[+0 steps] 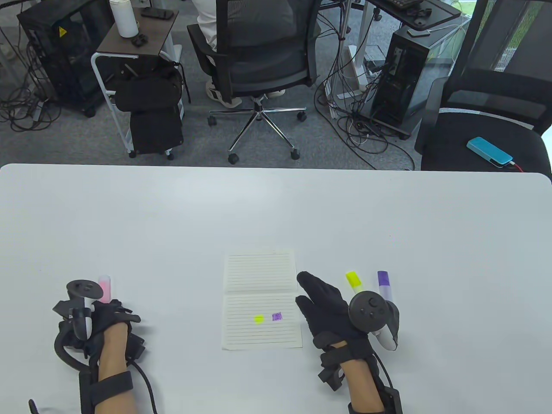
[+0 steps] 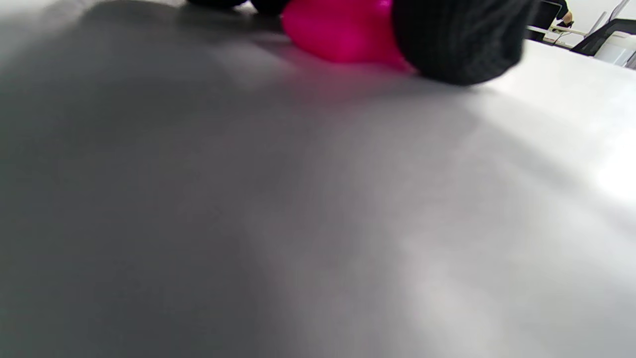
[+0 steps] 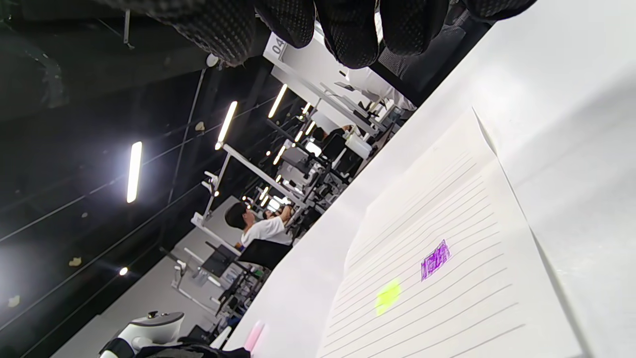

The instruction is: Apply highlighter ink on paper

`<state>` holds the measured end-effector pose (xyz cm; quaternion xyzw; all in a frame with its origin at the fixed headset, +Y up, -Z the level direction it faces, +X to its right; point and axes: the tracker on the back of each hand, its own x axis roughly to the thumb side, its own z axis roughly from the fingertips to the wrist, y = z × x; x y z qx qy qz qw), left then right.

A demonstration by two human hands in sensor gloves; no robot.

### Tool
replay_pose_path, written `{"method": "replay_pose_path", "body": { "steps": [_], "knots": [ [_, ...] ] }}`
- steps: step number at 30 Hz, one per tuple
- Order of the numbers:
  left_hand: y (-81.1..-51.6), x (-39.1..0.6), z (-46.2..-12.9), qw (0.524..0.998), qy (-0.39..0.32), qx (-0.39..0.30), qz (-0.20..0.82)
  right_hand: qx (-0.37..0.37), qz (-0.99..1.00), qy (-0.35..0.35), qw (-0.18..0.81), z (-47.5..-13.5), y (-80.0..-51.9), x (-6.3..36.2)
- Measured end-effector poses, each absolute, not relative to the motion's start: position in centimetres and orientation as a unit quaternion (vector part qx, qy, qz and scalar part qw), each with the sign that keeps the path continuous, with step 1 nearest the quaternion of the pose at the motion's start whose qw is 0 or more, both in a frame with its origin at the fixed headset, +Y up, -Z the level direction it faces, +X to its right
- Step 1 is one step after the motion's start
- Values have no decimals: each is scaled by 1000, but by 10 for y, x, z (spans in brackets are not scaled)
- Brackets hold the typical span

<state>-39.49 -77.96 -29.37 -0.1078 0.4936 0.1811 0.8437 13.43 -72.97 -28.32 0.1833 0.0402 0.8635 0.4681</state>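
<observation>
A lined paper sheet (image 1: 261,300) lies at the table's middle, with a yellow mark (image 1: 258,319) and a purple mark (image 1: 277,317) on its lower half; it also shows in the right wrist view (image 3: 447,258). My left hand (image 1: 101,317) at the far left grips a pink highlighter (image 1: 105,288), seen close up in the left wrist view (image 2: 343,30). My right hand (image 1: 321,302) rests flat and empty just right of the paper. A yellow highlighter (image 1: 354,280) and a purple highlighter (image 1: 385,284) lie beyond my right hand.
The white table (image 1: 172,215) stretches far beyond the paper. Behind its far edge stand an office chair (image 1: 258,56), a small cart (image 1: 138,77), computer towers and a second chair with a blue device (image 1: 489,151).
</observation>
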Motion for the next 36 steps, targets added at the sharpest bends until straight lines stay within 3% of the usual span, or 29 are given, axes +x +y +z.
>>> {"method": "replay_pose_path", "body": {
  "steps": [7, 12, 15, 17, 18, 23, 28, 36],
  "knots": [
    [-777, -397, -299, 851, 470, -147, 183, 184, 863, 49, 467, -283, -730, 133],
    [-768, -381, -301, 866, 448, -118, 187, 188, 863, 51, 466, -283, -731, 132],
    [-735, -344, -302, 915, 339, -26, 218, 194, 862, 46, 466, -283, -729, 131],
    [-716, -308, -303, 945, 225, 20, 238, 202, 862, 45, 463, -282, -728, 129],
    [-710, -285, -304, 956, 135, 35, 257, 210, 859, 43, 465, -281, -727, 127],
    [-709, -185, -296, 951, -145, -7, 275, 247, 848, 42, 467, -279, -727, 114],
    [-725, -133, -284, 917, -252, -64, 304, 279, 840, 31, 465, -277, -726, 104],
    [-730, -119, -276, 919, -271, -36, 282, 291, 865, 55, 405, -277, -727, 92]
  ]
}}
